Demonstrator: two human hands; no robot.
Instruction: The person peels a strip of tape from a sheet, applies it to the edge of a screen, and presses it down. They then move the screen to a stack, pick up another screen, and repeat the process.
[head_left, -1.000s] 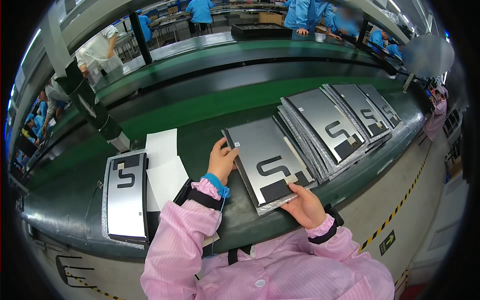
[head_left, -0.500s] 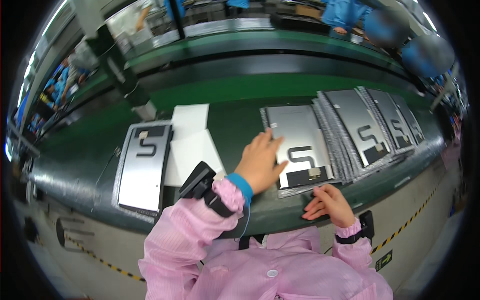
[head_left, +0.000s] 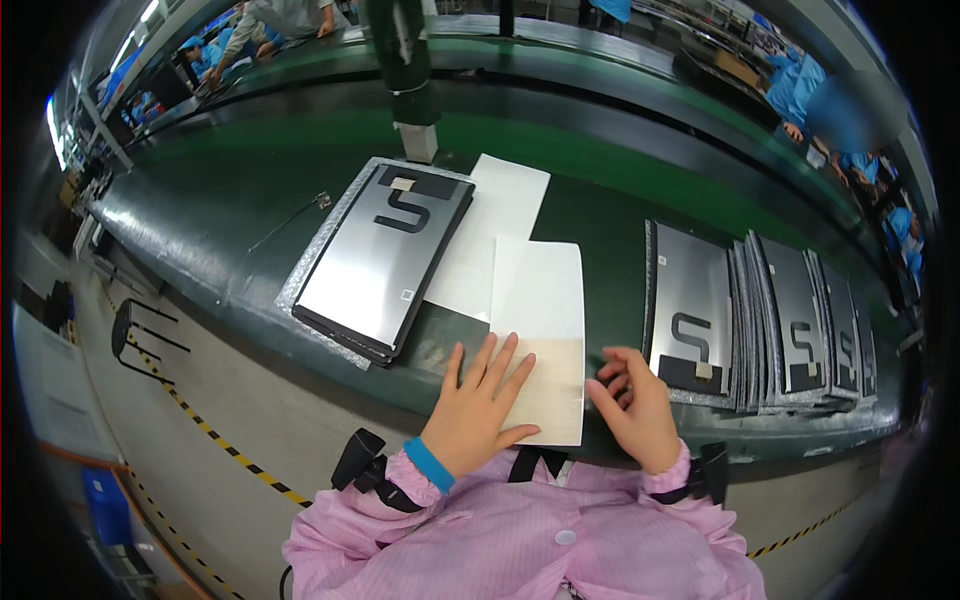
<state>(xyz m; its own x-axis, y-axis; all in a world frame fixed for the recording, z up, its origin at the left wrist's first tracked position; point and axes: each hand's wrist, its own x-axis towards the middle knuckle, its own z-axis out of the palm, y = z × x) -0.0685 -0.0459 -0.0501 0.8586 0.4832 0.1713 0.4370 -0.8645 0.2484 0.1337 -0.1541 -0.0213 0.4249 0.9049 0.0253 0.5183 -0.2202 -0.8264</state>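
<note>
My left hand (head_left: pixel 476 412) lies with spread fingers over the lower left part of a white paper sheet (head_left: pixel 540 290), whose near half looks beige. Just right of that sheet, my right hand (head_left: pixel 636 408) hovers with loosely curled fingers, the thumb apart and nothing visible in it. To the left, a silver panel (head_left: pixel 365 275) with a black S-shaped strip tops a small stack on bubble wrap. A second white sheet (head_left: pixel 508 190) lies partly under the first, beside that stack. On the right, another silver panel (head_left: pixel 690 290) stands nearest to my right hand.
More panels (head_left: pixel 797 310) with grey padded wrap between them lean in stacks at the right. A green post (head_left: pixel 403 60) rises behind the left stack. A thin cable (head_left: pixel 285 222) lies on the green table (head_left: pixel 220 215). Other people in blue work far off.
The view has swung left. My left hand has left the silver panel on the right and is now on the white paper sheet. My right hand has come up beside the sheet.
</note>
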